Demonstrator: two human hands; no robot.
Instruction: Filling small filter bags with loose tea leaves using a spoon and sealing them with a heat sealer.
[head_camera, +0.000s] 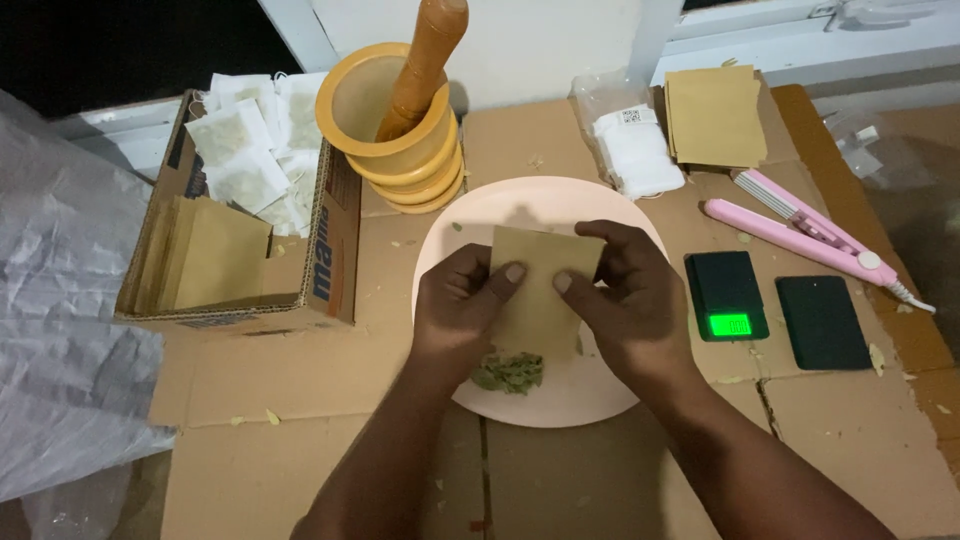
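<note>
My left hand (462, 305) and my right hand (625, 300) together hold a small brown paper pouch (540, 285) above a pale pink plate (590, 395). Both thumbs press on the pouch's upper part, fingers behind it. A small heap of dried green leaves (508, 372) lies on the plate just below the pouch and my left hand.
A yellow wooden mortar with pestle (400, 120) stands behind the plate. A cardboard box (240, 220) at left holds white filled sachets and brown pouches. At right are a brown pouch stack (715, 115), white bags (635, 150), a pink heat sealer (810, 240), a small scale (727, 295) and its dark lid (822, 322).
</note>
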